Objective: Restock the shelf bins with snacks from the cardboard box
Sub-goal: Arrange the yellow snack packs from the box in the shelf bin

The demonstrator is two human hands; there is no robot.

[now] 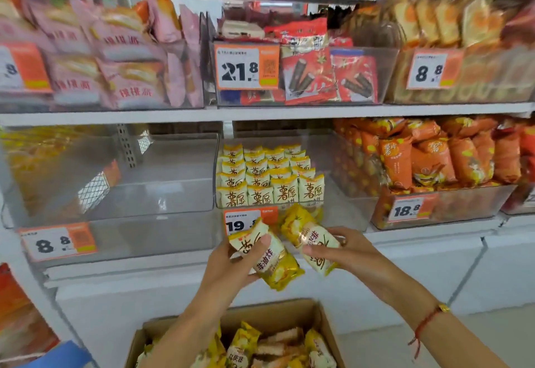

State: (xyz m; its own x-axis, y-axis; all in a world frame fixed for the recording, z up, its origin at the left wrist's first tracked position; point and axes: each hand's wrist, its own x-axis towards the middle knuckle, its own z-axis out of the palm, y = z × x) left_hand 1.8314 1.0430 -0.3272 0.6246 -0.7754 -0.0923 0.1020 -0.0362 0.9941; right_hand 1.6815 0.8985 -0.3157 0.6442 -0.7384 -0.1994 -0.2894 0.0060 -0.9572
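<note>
- The left hand [231, 263] has its fingers clamped on a yellow-and-white snack packet [267, 254], held up before the shelf.
- The right hand [344, 249] pinches a second packet [311, 238] (tilted, just beside the first).
- Both hover below the clear middle bin [341, 214], where matching packets stand in rows.
- The cardboard box [278, 314] sits below, with more packets inside.

Yellow-and-cream snack packets [267, 254], brown cardboard box [289, 314], orange price tags [250, 221], clear bins [341, 217].

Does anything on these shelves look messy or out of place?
One bin stands out: the clear bin at lower left, tagged 8.8, looks nearly empty beside full neighbours. The yellow-and-white packets in the middle bin stand in tidy rows, with room to their right. Nothing looks spilled or torn.
</note>
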